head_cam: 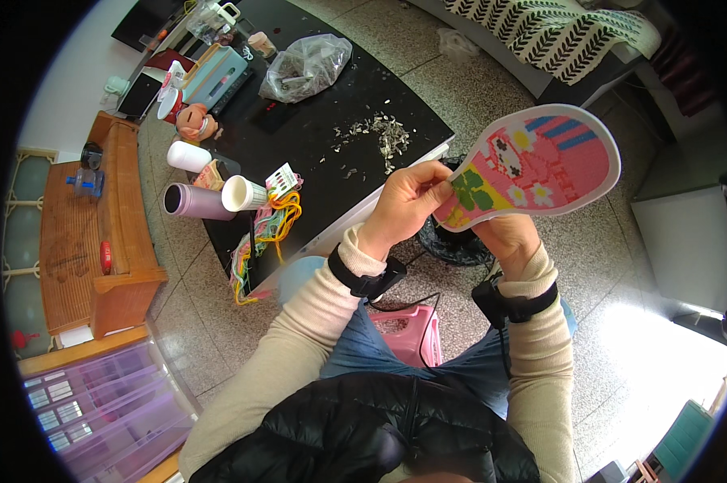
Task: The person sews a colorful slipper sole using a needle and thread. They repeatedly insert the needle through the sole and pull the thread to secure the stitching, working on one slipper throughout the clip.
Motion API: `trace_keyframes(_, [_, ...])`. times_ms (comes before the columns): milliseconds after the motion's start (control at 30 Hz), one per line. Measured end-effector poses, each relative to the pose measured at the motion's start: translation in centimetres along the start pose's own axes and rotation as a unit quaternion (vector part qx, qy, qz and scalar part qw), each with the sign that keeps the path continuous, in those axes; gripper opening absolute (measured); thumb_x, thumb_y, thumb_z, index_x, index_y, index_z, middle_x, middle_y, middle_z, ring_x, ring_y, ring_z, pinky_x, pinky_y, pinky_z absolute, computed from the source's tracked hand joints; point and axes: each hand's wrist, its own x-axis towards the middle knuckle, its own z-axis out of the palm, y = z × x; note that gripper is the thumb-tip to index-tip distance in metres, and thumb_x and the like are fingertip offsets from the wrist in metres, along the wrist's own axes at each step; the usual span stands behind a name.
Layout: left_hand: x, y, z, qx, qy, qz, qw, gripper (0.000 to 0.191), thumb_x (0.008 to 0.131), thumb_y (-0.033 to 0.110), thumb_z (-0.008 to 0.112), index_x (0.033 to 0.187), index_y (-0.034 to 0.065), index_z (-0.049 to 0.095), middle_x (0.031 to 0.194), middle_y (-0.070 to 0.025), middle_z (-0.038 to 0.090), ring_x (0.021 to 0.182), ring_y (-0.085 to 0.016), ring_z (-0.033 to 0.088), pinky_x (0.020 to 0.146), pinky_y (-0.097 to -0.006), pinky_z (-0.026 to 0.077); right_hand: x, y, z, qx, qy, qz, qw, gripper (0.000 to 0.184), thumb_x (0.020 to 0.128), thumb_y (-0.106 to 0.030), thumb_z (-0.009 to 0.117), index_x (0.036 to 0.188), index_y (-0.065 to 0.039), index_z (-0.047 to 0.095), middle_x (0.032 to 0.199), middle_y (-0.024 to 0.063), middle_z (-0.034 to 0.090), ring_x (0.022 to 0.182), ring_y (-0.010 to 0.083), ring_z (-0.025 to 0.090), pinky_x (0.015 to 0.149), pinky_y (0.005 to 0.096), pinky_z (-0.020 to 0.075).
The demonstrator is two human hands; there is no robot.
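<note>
An embroidered insole (544, 163) is held up in front of me, its pink stitched face with white flowers, a green clover and blue stripes turned upward. At its narrow end, near the clover, my left hand (407, 202) pinches the edge between thumb and fingers. My right hand (509, 236) grips the lower edge from beneath, and most of its fingers are hidden behind the insole. On the table to the left lies a bundle of colored embroidery floss (283, 211), with a punched thread card (283, 179) at its top.
The black table (315, 157) bears a paper cup (242, 193), a purple tumbler (199, 201), a scatter of seed husks (390, 136) and a plastic bag (308, 66). A black-lined bin (454, 244) stands below my hands. Between my legs is a pink plastic stool (408, 335).
</note>
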Motion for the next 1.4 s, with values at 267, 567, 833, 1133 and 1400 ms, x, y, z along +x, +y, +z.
trace_keyframes(267, [-0.1,-0.1,0.6,-0.126,0.0,-0.017,0.992,0.014,0.104,0.017,0.055,0.107,0.004,0.06,0.094,0.0002,0.063,0.081,-0.006,0.058,0.072,-0.0203,0.047,-0.2,-2.7,-0.2,0.129,-0.036,-0.144,0.98,0.013,0.103,-0.019,0.054,0.113,-0.012,0.051,0.1,0.0036,0.053,0.087,0.0152,0.052,0.073,0.0285,0.0463])
trace_keyframes(567, [0.3,1.2,-1.8,-0.411,-0.077,-0.098,0.903,0.023,0.101,0.031,0.052,0.094,0.0098,0.049,0.065,0.0032,0.037,0.047,-0.007,0.03,0.05,-0.0245,0.025,0.1,-6.6,-0.9,0.132,0.095,-0.219,0.962,0.013,0.108,-0.019,0.046,0.099,-0.011,0.049,0.07,-0.0019,0.035,0.063,0.0107,0.035,0.06,0.0257,0.0343])
trace_keyframes(833, [0.2,1.6,-0.7,-0.455,-0.103,-0.136,0.874,0.032,0.105,0.04,0.046,0.091,0.0114,0.047,0.06,0.0057,0.035,0.04,-0.003,0.031,0.045,-0.0221,0.026,-0.6,-2.8,3.8,-0.248,0.041,-0.259,0.933,0.008,0.105,-0.012,0.054,0.109,-0.006,0.055,0.069,-0.0041,0.047,0.055,0.0041,0.04,0.049,0.0213,0.0338])
trace_keyframes(1133, [0.0,1.4,-0.1,-0.454,-0.122,-0.155,0.869,0.037,0.104,0.044,0.042,0.089,0.0108,0.048,0.059,0.0052,0.04,0.037,-0.003,0.034,0.041,-0.0227,0.027,-1.6,-2.7,6.1,-0.577,0.037,-0.36,0.732,0.016,0.089,0.003,0.065,0.104,-0.002,0.068,0.077,0.0091,0.062,0.059,0.0178,0.058,0.054,0.028,0.0444])
trace_keyframes(1400, [-0.1,1.1,-0.2,-0.456,-0.147,-0.145,0.866,0.034,0.104,0.041,0.04,0.091,0.0111,0.05,0.06,0.0051,0.037,0.039,-0.004,0.03,0.044,-0.0239,0.026,-1.4,-2.7,6.0,-0.607,0.024,-0.378,0.698,0.019,0.087,0.002,0.065,0.105,-0.003,0.069,0.075,0.0101,0.06,0.058,0.0224,0.059,0.053,0.031,0.0456])
